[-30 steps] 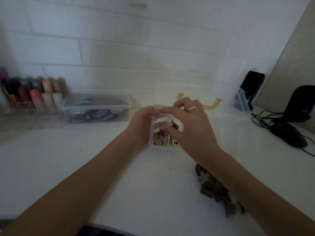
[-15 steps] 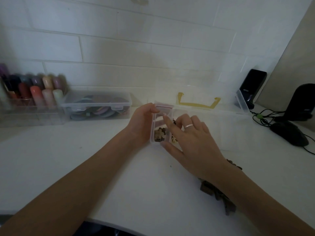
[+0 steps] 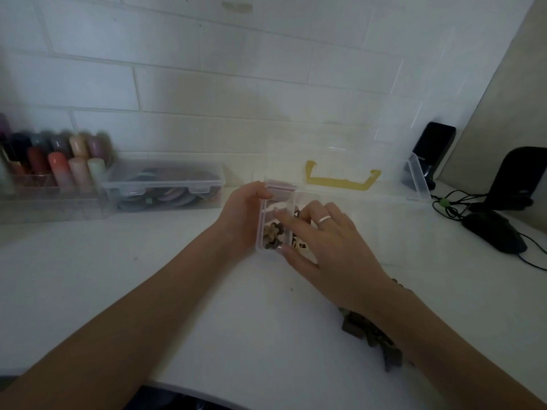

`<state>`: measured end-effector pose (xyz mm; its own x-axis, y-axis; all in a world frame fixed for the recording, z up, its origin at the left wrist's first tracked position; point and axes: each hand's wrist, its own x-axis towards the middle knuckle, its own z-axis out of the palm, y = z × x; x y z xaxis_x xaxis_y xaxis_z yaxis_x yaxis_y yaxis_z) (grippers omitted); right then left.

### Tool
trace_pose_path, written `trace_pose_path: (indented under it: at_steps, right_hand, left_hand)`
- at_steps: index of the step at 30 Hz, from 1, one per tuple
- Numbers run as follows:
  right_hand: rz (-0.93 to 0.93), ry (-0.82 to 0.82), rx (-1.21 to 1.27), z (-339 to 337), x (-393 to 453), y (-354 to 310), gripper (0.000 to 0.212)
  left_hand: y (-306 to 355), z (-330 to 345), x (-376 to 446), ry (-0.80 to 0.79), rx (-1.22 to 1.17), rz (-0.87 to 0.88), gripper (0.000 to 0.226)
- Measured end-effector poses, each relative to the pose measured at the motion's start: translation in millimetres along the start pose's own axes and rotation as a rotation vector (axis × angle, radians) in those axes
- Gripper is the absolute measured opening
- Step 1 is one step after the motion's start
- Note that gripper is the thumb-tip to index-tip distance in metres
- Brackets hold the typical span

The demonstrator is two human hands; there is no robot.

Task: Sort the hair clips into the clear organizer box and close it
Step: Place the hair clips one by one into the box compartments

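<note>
A small clear organizer box [image 3: 268, 210] with compartments stands on the white table, its lid raised at the back. Brown hair clips [image 3: 273, 235] lie in its near left compartment. My left hand [image 3: 244, 216] grips the box's left wall, thumb at the far corner. My right hand [image 3: 321, 241] lies flat over the box's right half, fingers straight, index fingertip on the middle divider, thumb along the near edge. A pile of brown hair clips [image 3: 371, 335] sits on the table under my right forearm, partly hidden.
A large clear bin with a yellow handle [image 3: 343, 180] stands behind the box. At the left are a lidded clear case [image 3: 165, 184] and a rack of coloured bottles [image 3: 53, 164]. A black mouse [image 3: 494, 235], cables and black speakers sit at right.
My right hand came down from above the box with curled fingers and flattened onto its right half. My left hand kept its hold on the box.
</note>
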<state>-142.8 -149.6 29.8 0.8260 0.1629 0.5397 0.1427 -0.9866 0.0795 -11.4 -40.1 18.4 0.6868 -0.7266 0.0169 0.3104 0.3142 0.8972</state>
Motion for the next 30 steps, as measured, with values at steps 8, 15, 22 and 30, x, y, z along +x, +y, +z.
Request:
trace_pose_path:
  at_steps: [8, 15, 22, 30]
  right_hand:
    - [0.118, -0.157, 0.500, -53.7, -23.8, 30.5, 0.020]
    - [0.261, -0.439, 0.220, -60.0, -41.9, 61.2, 0.017]
    - [0.257, -0.535, 0.301, -46.8, -41.6, 50.6, 0.023]
    - [0.246, -0.345, 0.492, -45.9, -38.7, 41.3, 0.007]
  left_hand:
    - [-0.1, -4.4, 5.1, 0.078, -0.024, 0.013, 0.047]
    - [1.5, -4.1, 3.8, 0.088, -0.052, -0.003, 0.052]
    - [2.8, -3.4, 1.7, 0.071, -0.047, -0.006, 0.054]
    - [2.0, -4.3, 2.4, 0.068, -0.025, -0.010, 0.052]
